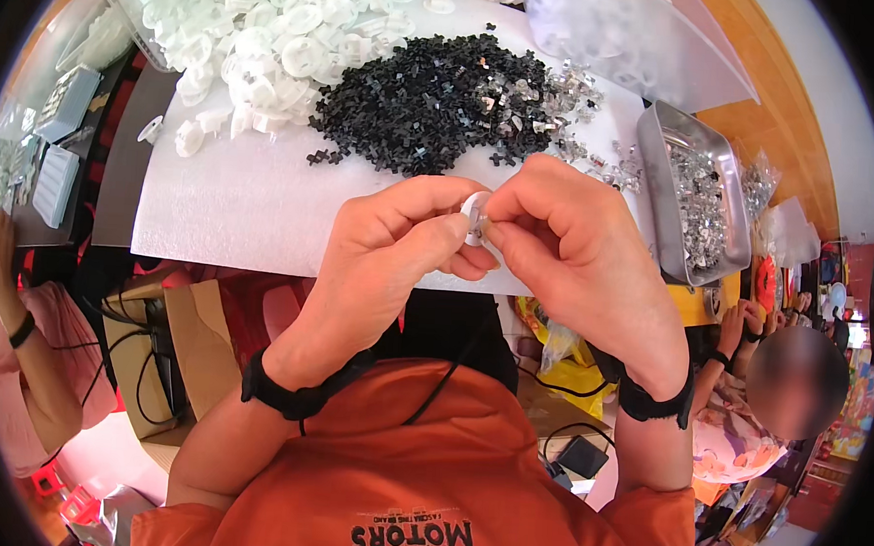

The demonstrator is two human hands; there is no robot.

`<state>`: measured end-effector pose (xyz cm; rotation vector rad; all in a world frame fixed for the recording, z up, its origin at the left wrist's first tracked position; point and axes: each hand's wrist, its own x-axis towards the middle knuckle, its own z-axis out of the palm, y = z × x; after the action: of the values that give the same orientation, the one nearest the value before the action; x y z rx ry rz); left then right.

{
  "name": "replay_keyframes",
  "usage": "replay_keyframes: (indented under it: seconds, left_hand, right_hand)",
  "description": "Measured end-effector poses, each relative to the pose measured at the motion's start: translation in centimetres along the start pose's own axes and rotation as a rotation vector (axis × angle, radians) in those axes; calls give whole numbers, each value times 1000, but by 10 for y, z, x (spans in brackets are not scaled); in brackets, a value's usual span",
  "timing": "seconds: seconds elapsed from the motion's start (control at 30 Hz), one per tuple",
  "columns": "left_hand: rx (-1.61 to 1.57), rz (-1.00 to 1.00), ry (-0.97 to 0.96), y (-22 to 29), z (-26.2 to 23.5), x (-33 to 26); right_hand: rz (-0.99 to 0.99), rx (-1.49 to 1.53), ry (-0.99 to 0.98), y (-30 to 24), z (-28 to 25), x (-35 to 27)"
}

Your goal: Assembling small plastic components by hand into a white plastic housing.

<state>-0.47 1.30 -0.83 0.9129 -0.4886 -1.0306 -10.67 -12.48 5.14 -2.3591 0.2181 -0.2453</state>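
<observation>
I see both hands pinching one white disc (475,216) just short of the black pile (431,100): left hand (394,246), right hand (567,245). Large heaps remain, so I judge plenty left.

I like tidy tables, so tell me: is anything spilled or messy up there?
Somewhat. Small shiny metal clips lie scattered on the white mat outside the metal tray, some mixed into the black parts pile. A few white discs have strayed from their heap. Both hands hold one white disc.
</observation>
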Motion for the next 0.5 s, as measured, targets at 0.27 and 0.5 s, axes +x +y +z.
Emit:
replay_keyframes:
  seconds: [0.27,0.5]
  left_hand:
    - [38,-18,-9,1,-2,1]
    - [35,-38,4,3,0,0]
  right_hand:
    - [100,-27,17,-5,3,-3]
    - [93,-32,31,-4,0,-3]
